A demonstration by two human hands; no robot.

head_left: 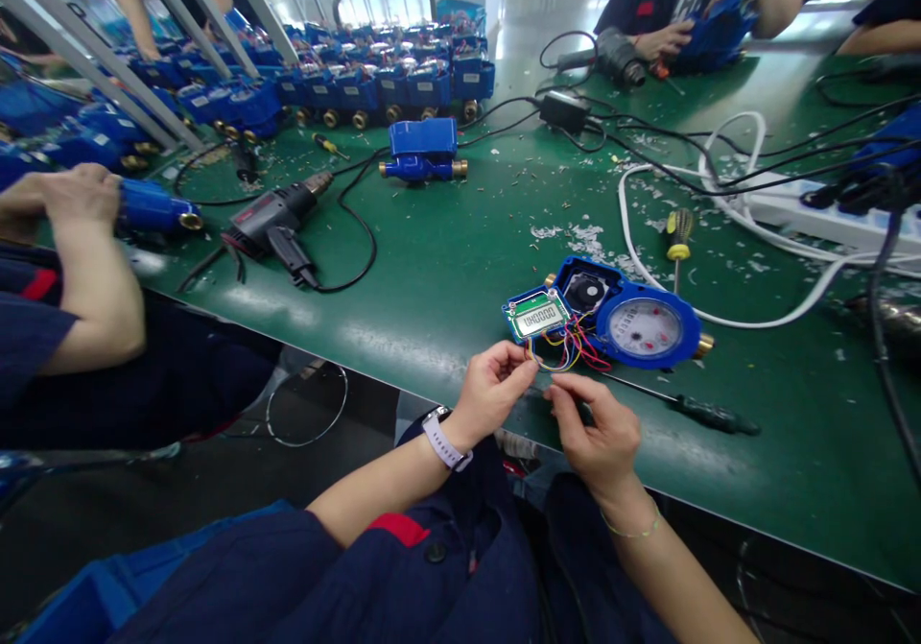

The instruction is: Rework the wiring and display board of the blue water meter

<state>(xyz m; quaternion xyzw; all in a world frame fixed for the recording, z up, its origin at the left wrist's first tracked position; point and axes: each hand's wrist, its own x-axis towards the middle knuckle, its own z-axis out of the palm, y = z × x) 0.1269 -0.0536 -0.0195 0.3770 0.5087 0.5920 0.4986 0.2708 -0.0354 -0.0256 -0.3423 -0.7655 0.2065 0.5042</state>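
A blue water meter (643,327) lies opened near the table's front edge, its round dial facing up. Beside it rests a circuit board with a display (541,316), joined to the housing by thin coloured wires (568,345). My left hand (493,390) pinches at the wires just below the board. Close by on the right, my right hand (596,423) has thumb and forefinger pressed together; whatever is between them is too small to make out. A screwdriver with a dark handle (716,416) lies right of my right hand, its shaft pointing toward the meter.
A yellow-black screwdriver (677,234) and a white cable (784,316) lie behind the meter. To the left are a heat gun (277,222) and another blue meter (423,150). Rows of meters (352,87) fill the back. Co-workers' hands (82,198) hold meters at left and far right.
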